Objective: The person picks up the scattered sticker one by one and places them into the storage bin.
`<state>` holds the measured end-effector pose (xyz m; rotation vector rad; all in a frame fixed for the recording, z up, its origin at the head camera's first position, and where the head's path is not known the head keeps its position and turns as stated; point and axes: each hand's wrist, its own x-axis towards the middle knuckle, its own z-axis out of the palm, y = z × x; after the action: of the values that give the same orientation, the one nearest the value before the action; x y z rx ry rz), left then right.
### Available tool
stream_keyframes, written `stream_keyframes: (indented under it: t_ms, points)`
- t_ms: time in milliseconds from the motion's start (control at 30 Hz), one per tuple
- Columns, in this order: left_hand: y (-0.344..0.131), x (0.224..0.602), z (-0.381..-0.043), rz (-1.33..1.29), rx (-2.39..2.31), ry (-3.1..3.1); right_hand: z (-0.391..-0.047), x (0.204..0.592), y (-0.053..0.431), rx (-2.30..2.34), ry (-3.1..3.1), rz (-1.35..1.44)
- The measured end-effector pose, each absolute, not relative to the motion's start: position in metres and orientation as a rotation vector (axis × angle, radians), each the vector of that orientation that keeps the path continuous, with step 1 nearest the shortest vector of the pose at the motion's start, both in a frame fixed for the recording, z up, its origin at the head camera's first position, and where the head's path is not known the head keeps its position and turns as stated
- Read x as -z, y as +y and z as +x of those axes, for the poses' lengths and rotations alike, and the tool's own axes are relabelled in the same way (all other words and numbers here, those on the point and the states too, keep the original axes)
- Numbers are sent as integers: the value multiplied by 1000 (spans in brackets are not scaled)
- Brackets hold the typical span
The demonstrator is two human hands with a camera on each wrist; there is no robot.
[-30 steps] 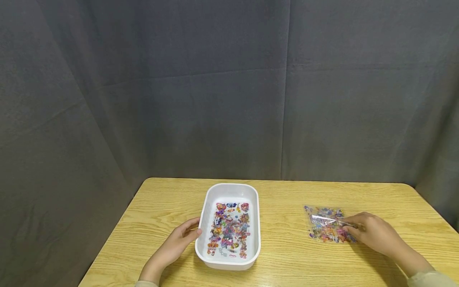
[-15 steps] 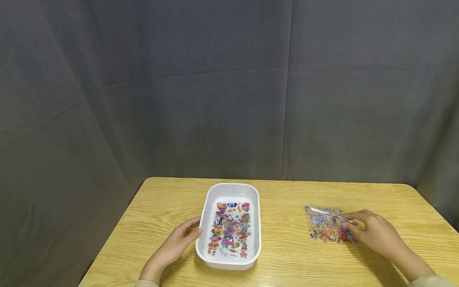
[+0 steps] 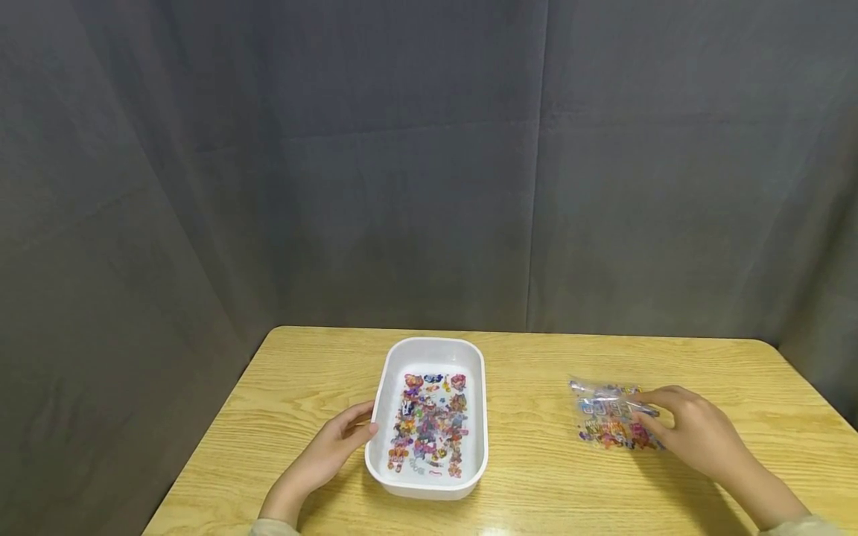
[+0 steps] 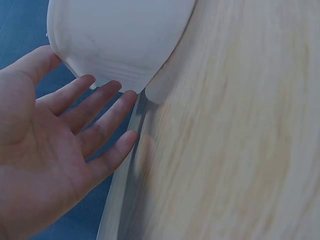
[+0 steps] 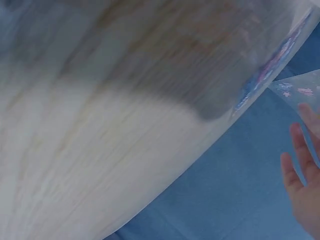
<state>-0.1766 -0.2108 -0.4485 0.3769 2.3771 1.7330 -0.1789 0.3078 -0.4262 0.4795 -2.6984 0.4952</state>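
Note:
A white oblong plastic tray [image 3: 427, 491] stands left of the table's middle, with several clear sheets of colourful cartoon stickers [image 3: 429, 428] lying in it. My left hand [image 3: 328, 450] holds the tray's left side, thumb at the rim and fingertips at the outer wall; the left wrist view shows this hand [image 4: 65, 135] with its fingers spread. To the right, my right hand [image 3: 700, 428] pinches the edge of a clear sticker sheet [image 3: 610, 428] between thumb and fingers. That sheet's upper edge is lifted and bent over, while its lower part lies near the table.
The wood-grain table [image 3: 523, 454] has rounded far corners. A dark grey cloth [image 3: 402, 186] hangs behind it and along the sides. The right wrist view catches part of the right hand [image 5: 305, 170] and a corner of clear printed film [image 5: 300, 89].
The right hand has shifted slightly left and up, bending the sticker sheet's upper edge further. The left hand and tray keep their places, apart from a slight shift of the head view.

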Motion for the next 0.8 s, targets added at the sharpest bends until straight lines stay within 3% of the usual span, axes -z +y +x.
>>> stream_keyframes:
  t_ms: [800]
  points:
    - [-210,452,-179,347,-1730,2378,-182,411,261,-455,-2532,671]
